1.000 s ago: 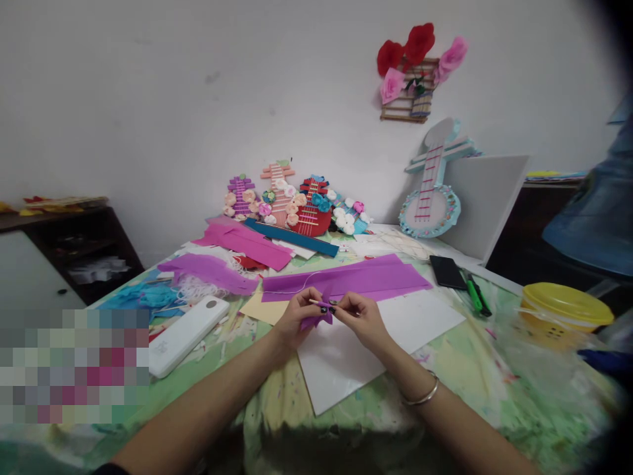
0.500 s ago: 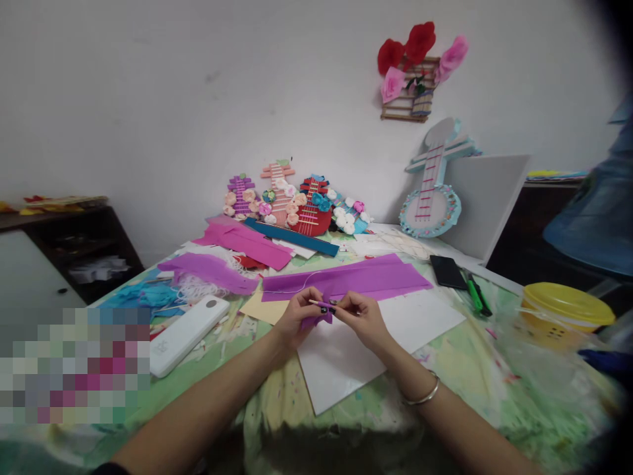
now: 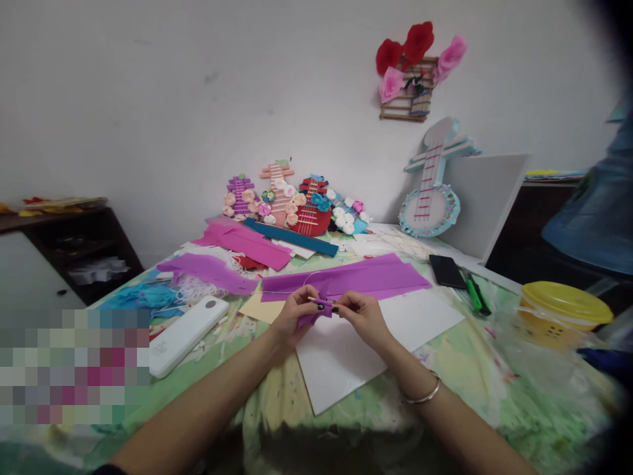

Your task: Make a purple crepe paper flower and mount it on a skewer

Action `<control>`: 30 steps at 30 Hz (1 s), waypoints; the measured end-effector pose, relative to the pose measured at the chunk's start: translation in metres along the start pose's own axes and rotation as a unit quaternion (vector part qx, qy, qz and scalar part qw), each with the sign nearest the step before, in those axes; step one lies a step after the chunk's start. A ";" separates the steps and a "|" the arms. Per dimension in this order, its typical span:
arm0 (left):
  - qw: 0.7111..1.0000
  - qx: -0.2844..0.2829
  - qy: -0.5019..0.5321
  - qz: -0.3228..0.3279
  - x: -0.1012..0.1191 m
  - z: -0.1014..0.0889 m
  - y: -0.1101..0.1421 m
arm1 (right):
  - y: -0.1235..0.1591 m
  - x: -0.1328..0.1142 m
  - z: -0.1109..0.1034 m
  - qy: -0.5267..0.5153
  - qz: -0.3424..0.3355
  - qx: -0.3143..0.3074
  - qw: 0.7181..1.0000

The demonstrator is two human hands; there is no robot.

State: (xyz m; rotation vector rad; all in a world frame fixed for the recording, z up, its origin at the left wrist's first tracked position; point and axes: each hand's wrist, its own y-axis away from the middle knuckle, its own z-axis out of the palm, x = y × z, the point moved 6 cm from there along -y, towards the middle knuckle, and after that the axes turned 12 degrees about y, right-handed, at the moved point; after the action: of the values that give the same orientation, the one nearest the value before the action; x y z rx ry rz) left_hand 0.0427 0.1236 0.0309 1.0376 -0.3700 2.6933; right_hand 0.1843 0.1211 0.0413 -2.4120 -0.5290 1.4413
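Note:
Over the white board (image 3: 341, 369), my left hand (image 3: 289, 321) is closed on a small piece of purple crepe paper (image 3: 325, 290). A thin pale stick (image 3: 316, 301) lies across this piece, partly hidden by fingers. My right hand (image 3: 364, 318) pinches at the stick's right end with thumb and forefinger. Just behind both hands lies a long folded strip of purple crepe paper (image 3: 380, 277), with a white string (image 3: 250, 292) along its left part.
A white power bank (image 3: 190, 336) lies to the left, near a blue crepe paper heap (image 3: 143, 297). On the right are a black phone (image 3: 446, 271), a green cutter knife (image 3: 475, 295) and a yellow-lidded tub (image 3: 564, 303). Decorated paper instruments (image 3: 309, 214) lean on the wall.
The small purple piece has shifted and turned slightly between my fingers, and more of it stands up above them. My right fingertips have drawn slightly apart from my left ones.

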 end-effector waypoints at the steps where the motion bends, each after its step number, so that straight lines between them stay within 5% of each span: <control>1: 1.000 0.003 -0.001 -0.001 0.000 0.000 0.000 | -0.001 0.002 0.000 -0.007 0.005 -0.015 1.000; 8: 0.999 0.025 0.023 0.004 0.012 -0.003 -0.003 | -0.007 0.023 -0.018 -0.026 0.060 -0.080 0.995; 14: 1.000 0.013 0.024 -0.010 0.012 -0.006 -0.003 | -0.009 0.020 -0.036 -0.050 0.073 -0.033 0.996; 21: 0.990 -0.080 -0.052 -0.103 -0.020 0.011 0.005 | -0.003 0.001 -0.016 -0.129 0.050 -0.052 0.989; 30: 0.987 -0.099 -0.052 -0.114 -0.021 0.015 0.008 | -0.001 0.001 -0.014 -0.139 0.041 -0.068 0.987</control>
State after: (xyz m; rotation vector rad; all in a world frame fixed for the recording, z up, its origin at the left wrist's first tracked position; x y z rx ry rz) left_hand 0.0647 0.1087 0.0267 1.0909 -0.4947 2.3538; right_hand 0.1970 0.1216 0.0470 -2.3702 -0.6146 1.8489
